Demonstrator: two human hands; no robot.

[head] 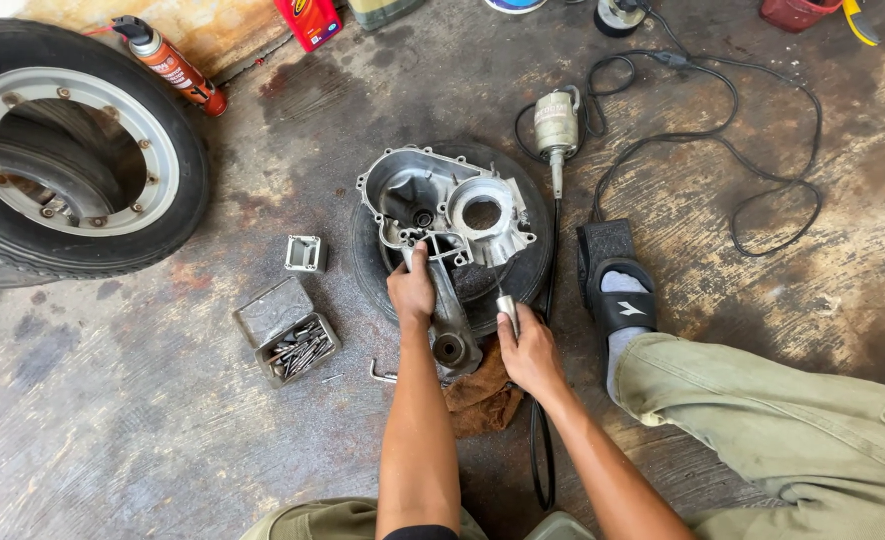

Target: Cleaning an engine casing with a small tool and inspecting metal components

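Stained, scuffed grey concrete floor (143,440) in even daylight; dark oil patches toward twelve o'clock, a pale worn strip (218,30) at eleven o'clock.

Left hand (412,290) grips engine casing (443,215); right hand (531,352) holds silver handpiece (508,310); casing on small tyre (538,270).

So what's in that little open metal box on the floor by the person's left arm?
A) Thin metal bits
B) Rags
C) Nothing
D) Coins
A: the open metal box, lying on the floor left of the left hand, holds a heap of thin grey metal bits, like small rods or tool tips.
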